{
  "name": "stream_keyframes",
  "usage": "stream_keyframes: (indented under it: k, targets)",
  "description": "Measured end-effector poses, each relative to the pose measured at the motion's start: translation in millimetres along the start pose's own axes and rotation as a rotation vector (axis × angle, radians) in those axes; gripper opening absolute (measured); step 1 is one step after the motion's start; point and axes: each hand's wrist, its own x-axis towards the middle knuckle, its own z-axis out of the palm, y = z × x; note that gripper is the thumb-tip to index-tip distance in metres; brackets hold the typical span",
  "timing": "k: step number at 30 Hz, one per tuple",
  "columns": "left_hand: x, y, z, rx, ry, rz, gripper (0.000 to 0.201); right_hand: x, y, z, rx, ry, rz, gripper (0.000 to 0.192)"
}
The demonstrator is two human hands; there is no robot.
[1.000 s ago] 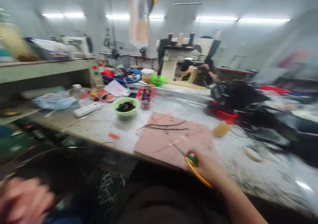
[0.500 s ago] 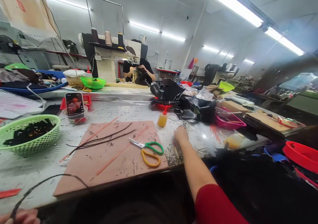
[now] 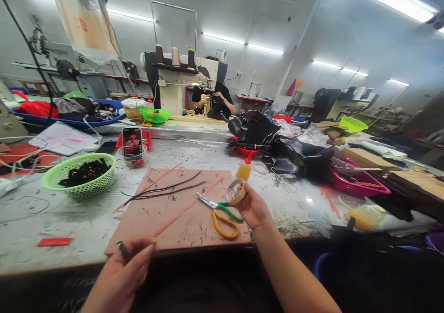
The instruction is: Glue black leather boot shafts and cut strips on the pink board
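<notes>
My right hand (image 3: 255, 207) grips a roll of tan tape (image 3: 236, 193) by its edge, above the scissors (image 3: 222, 215) with one green and one yellow handle. At the board's front left corner, my left hand (image 3: 126, 266) is closed on a black cord (image 3: 122, 250); only a short piece shows, the rest is hidden by fingers and dark clothing. Beneath both hands is a pinkish board (image 3: 138, 232). Several thin black strips (image 3: 166, 191) and orange-red strips (image 3: 192, 206) lie on it.
Behind the tape stands a glue bottle (image 3: 244, 168) with a red tip. A green basket (image 3: 81, 190) of black pieces is at left, near a propped phone (image 3: 132, 142). Black leather (image 3: 256, 128) and a pink basket (image 3: 359, 185) are at right. A co-worker (image 3: 222, 101) sits at a sewing machine.
My right hand has come back from the table's right side, now with the roll of tape. My left hand has moved right and up to the board, still holding the cord. The view has turned left.
</notes>
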Motion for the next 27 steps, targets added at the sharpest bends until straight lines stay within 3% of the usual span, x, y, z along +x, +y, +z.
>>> stream_keyframes:
  k: [4,6,9,13,17,23,27]
  targets:
    - [-5.9,4.7,21.4,0.143,-0.131,0.14,0.024,-41.2,29.1,40.2,0.145,-0.144,0.219,0.015]
    - [-8.5,5.1,24.0,0.262,-0.198,0.23,0.021,-59.0,41.0,57.7,0.236,-0.214,0.349,0.018]
    - [-15.3,7.8,20.8,0.353,-0.194,0.349,0.017,-81.6,52.3,78.2,0.332,-0.345,0.473,0.023]
    - [-25.1,12.4,10.9,0.35,-0.151,0.44,0.013,-101.0,58.1,91.1,0.297,-0.551,0.396,0.03]
    - [-28.0,11.5,1.8,0.341,-0.092,0.511,0.012,-108.5,62.4,92.4,0.236,-0.693,0.326,0.061]
    - [-28.9,10.1,-0.4,0.41,-0.119,0.603,0.012,-115.1,70.7,89.1,0.017,-0.795,0.158,0.076]
    - [-27.5,4.6,-0.2,0.528,-0.19,0.679,0.004,-117.7,71.0,89.5,0.047,-0.839,0.229,0.081]
